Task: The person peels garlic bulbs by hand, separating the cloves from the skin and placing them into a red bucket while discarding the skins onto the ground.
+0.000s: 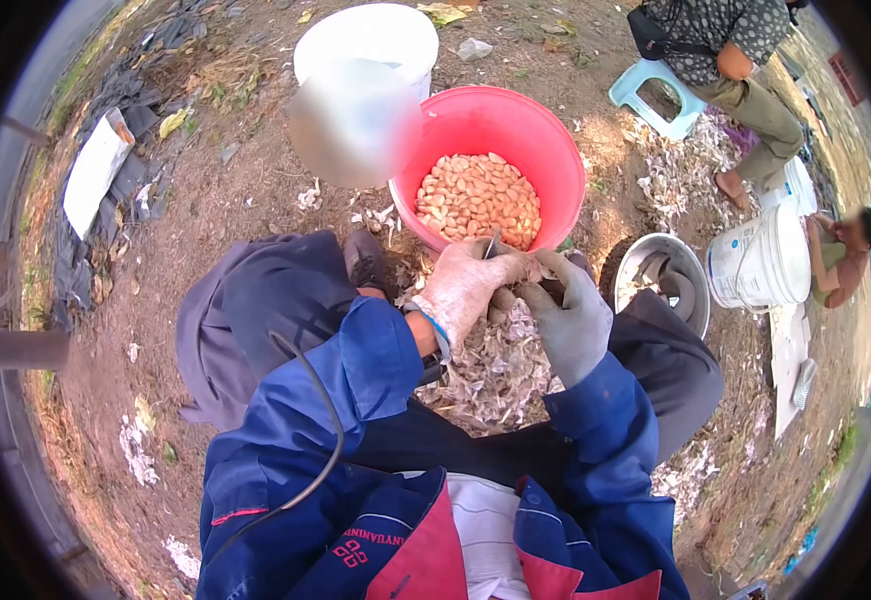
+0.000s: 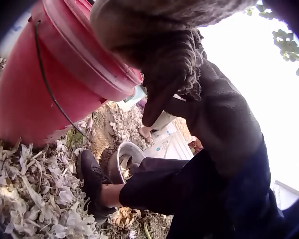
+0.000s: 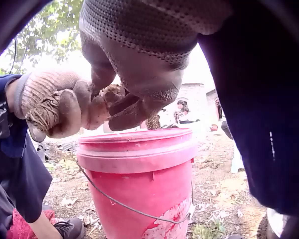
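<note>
Both gloved hands meet just over the near rim of the red bucket (image 1: 568, 150), which holds many peeled garlic cloves (image 1: 481, 195). My left hand (image 1: 468, 290), in a pale soiled glove, has its fingers curled; a small grey blade (image 1: 494, 243) sticks up between its thumb and forefinger. My right hand (image 1: 574, 315), in a grey coated glove, pinches a pale garlic bulb (image 3: 112, 93) between thumb and fingers, close against the left fingertips. Gloved fingers partly cover the bulb. Below the hands, dry garlic skins (image 1: 501, 375) lie heaped between the legs.
Beyond the red bucket stands a white bucket (image 1: 321, 40). A metal basin (image 1: 701, 320) and another white bucket (image 1: 756, 262) are at the right. A person sits on a light blue stool (image 1: 628, 85) at upper right, with another person farther right. A white sack (image 1: 96, 175) lies left.
</note>
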A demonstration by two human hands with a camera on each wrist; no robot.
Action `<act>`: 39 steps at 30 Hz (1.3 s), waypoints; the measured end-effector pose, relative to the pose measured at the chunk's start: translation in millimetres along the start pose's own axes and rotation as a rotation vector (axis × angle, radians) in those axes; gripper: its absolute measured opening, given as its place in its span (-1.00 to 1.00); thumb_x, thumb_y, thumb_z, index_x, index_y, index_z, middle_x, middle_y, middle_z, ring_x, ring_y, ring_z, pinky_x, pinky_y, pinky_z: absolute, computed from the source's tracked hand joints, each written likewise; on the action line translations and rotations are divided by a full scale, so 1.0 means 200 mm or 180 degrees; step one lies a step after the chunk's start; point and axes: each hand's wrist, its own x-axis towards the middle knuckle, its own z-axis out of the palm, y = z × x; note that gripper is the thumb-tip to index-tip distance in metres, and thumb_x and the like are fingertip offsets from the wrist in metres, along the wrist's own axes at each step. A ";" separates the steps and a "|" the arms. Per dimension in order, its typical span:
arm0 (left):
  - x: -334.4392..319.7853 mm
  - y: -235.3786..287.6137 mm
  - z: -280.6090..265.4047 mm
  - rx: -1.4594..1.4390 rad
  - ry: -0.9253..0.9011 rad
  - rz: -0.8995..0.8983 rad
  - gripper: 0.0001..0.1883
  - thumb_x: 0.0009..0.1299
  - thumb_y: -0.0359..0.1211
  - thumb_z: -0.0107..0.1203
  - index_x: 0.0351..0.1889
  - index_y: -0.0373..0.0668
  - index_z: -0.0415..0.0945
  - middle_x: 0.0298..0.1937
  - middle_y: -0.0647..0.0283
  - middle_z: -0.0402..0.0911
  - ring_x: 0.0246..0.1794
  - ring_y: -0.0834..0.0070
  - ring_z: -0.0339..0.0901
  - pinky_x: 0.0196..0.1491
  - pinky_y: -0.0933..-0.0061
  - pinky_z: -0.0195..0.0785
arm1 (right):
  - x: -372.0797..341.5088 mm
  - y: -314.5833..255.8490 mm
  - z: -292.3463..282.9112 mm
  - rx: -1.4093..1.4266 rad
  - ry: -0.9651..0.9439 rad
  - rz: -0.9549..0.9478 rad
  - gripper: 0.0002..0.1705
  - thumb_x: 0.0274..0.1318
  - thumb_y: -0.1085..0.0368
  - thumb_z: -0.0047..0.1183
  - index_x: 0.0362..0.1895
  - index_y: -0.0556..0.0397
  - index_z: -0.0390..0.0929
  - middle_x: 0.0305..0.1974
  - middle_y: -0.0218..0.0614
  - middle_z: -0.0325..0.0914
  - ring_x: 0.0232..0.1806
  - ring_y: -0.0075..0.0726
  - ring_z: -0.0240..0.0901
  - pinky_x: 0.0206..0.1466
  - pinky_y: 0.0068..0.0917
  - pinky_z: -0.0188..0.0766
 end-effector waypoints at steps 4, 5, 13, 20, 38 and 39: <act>0.02 -0.05 0.00 -0.0102 0.0064 -0.0004 -0.68 0.49 -0.22 0.27 -0.04 -0.32 0.63 -0.46 0.28 0.58 -0.60 0.57 0.49 -0.58 0.53 0.33 | 0.01 0.07 0.00 -0.0535 0.0220 -0.1006 -0.62 0.19 0.37 0.37 0.10 0.09 0.67 -0.01 -0.09 0.71 -0.04 -0.05 0.71 0.01 -0.28 0.61; 0.02 -0.05 0.00 -0.0263 -0.0041 -0.0020 -0.69 0.50 -0.22 0.26 -0.05 -0.32 0.61 -0.48 0.27 0.57 -0.62 0.55 0.49 -0.58 0.52 0.32 | 0.01 0.09 0.00 -0.0569 0.0338 -0.1263 -0.65 0.17 0.38 0.38 0.06 0.06 0.70 -0.01 -0.07 0.71 -0.02 0.02 0.70 0.01 -0.25 0.61; -0.01 -0.02 0.02 -0.0455 -0.0138 0.0017 -0.71 0.50 -0.23 0.24 -0.06 -0.29 0.56 -0.55 0.29 0.54 -0.65 0.53 0.49 -0.61 0.50 0.28 | 0.00 0.06 0.08 -0.0450 0.0956 -0.1051 -0.79 0.26 0.37 0.29 -0.02 0.05 0.71 -0.08 -0.13 0.74 -0.05 -0.05 0.71 0.02 -0.29 0.61; -0.01 -0.02 0.04 -0.0091 -0.0022 0.0178 -0.74 0.50 -0.24 0.22 -0.05 -0.25 0.56 -0.52 0.33 0.53 -0.64 0.59 0.47 -0.63 0.52 0.24 | -0.01 0.04 0.09 0.1280 0.0788 0.0313 -0.69 0.54 0.16 0.08 0.01 0.19 0.60 -0.22 -0.29 0.65 -0.26 -0.42 0.60 -0.14 -0.46 0.53; 0.00 -0.02 0.02 0.0024 -0.0101 0.0180 -0.76 0.51 -0.25 0.23 -0.09 -0.24 0.57 -0.50 0.33 0.57 -0.64 0.60 0.50 -0.61 0.58 0.26 | 0.04 0.02 -0.01 0.3001 0.0286 0.1603 -0.56 0.52 0.04 0.10 0.09 0.22 0.53 -0.32 -0.27 0.62 -0.46 -0.38 0.57 -0.38 -0.41 0.61; 0.01 -0.02 0.02 0.0250 -0.0026 0.0208 -0.76 0.51 -0.24 0.24 -0.09 -0.25 0.57 -0.49 0.33 0.57 -0.63 0.59 0.51 -0.59 0.58 0.28 | 0.04 0.03 0.00 0.2999 0.0280 0.1608 -0.56 0.52 0.04 0.10 0.09 0.22 0.53 -0.32 -0.27 0.62 -0.46 -0.38 0.57 -0.38 -0.41 0.61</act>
